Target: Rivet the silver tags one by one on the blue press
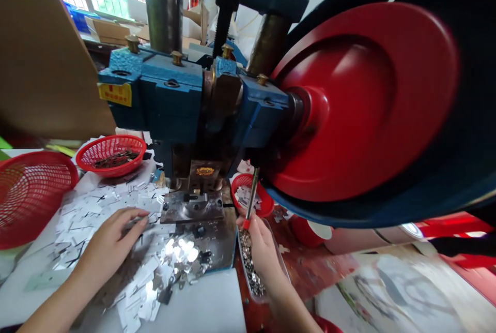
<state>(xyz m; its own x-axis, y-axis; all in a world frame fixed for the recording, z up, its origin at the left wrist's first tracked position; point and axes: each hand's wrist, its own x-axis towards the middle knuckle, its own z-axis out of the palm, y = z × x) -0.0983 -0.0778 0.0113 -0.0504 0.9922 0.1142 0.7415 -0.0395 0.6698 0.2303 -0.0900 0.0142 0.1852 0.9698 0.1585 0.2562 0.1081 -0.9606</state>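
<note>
My left hand reaches over a spread of flat metal pieces on the white surface, left of the press die. Its thumb and index finger are apart, with nothing visible between them. My right hand is closed around the red lower end of a slim metal rod, which points upward. Below that hand, a clear plastic tray holds small shiny metal parts. Between my hands stands the steel die of a blue punch press. Small shiny stamped pieces lie in front of it.
The press's large red flywheel fills the upper right. A red basket with flat pieces stands behind my right hand. Two more red baskets, one holding dark pieces and one nearer, are at left. Cardboard rises at upper left.
</note>
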